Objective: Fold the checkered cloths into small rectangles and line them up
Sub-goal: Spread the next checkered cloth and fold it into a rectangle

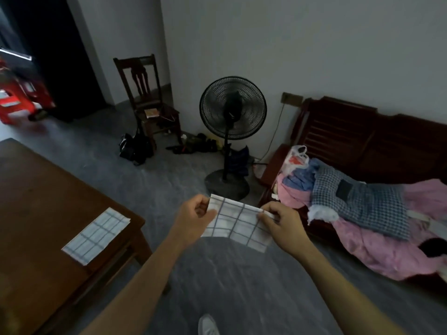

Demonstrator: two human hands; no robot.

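Far left, red plastic stools (17, 97), blurred, beside a dark doorway. Near left, a brown wooden table (36, 201) bearing one folded checkered cloth (96, 235), flat, close to the table's right edge. Farther back, a dark wooden chair (145, 97) against the wall, a black bag (133, 148) on the floor at its foot. In the middle, held up over the grey floor (217, 281), a second checkered cloth (238, 223), white with dark lines, stretched between two hands. Left hand (193, 218) pinching the cloth's upper left corner, thumb and fingers curled on the fabric. Right hand (280, 223) pinching the upper right edge likewise. Behind the cloth, a black standing fan (232, 107). Right, a dark wooden bench (362, 136) piled with pink fabric (387, 252), a gingham garment (362, 206), and a plastic bag (296, 158). At the near edge, a white shoe (207, 325).
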